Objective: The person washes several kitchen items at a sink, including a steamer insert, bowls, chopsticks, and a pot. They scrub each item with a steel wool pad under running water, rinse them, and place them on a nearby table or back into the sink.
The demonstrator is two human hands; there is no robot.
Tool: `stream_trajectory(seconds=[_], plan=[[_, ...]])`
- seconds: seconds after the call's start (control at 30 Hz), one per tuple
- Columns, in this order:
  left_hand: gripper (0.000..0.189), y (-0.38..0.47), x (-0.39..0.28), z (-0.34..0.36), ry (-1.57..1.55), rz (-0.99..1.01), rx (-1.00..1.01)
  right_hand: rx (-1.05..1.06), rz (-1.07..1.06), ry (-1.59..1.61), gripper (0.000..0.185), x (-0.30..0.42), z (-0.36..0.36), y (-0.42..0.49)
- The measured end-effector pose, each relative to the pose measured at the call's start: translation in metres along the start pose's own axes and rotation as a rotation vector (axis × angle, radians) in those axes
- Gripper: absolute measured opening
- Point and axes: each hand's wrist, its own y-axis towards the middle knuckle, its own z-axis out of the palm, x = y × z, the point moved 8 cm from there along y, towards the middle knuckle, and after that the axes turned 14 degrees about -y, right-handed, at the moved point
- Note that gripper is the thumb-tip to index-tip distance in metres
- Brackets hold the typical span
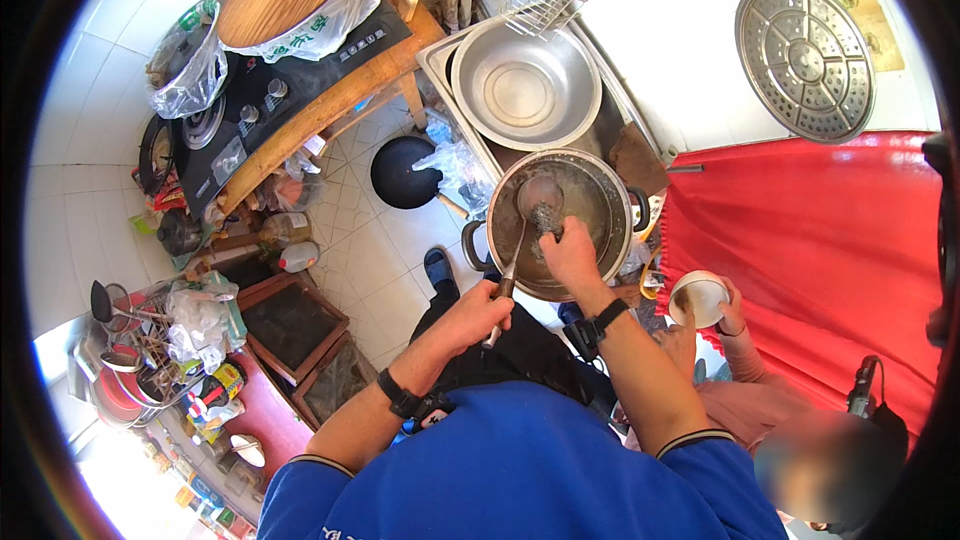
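My left hand (484, 313) is closed round the handle of a metal ladle (508, 281). The ladle's round bowl lies inside a large two-handled metal pot (619, 259) that holds murky water. My right hand (574, 259) reaches into the pot and pinches a grey steel-wool scourer (547, 219) against the ladle's bowl. Behind the pot, on the sink unit, rests a wide metal basin (525, 82).
At the right a co-worker's hands (729, 311) hold a white bowl (697, 298) beside a red curtain (787, 225). A black wok (406, 172) lies on the tiled floor. Left stands a black gas hob (300, 82); a wire rack (544, 7) leans over the basin.
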Motion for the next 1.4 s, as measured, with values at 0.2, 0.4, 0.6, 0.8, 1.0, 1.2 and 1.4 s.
stream_trajectory(seconds=[0.2,0.4,0.6,0.8,1.0,1.2,1.4], plan=[[0.021,-0.017,-0.006,0.01,0.142,0.067,0.053,-0.094,-0.12,-0.007,0.035,0.024,0.03,-0.006],[0.021,-0.028,-0.012,0.009,0.157,0.091,0.067,-0.206,-0.202,-0.264,0.027,0.018,0.019,-0.01],[0.022,-0.042,-0.016,0.006,0.196,0.066,0.063,-0.246,-0.252,-0.523,0.015,0.01,-0.003,0.01],[0.02,-0.041,-0.011,-0.003,0.174,0.008,0.084,-0.294,-0.174,-0.391,0.024,0.003,-0.048,0.015],[0.019,-0.046,-0.014,0.006,0.247,-0.014,0.147,-0.264,-0.317,-0.29,0.039,0.033,-0.057,-0.002],[0.021,-0.062,-0.02,0.006,0.333,0.015,0.107,-0.214,-0.422,-0.449,0.043,0.043,-0.039,0.013],[0.018,-0.062,-0.011,0.005,0.251,0.062,0.12,-0.158,-0.305,-0.454,0.033,0.015,-0.03,0.033]])
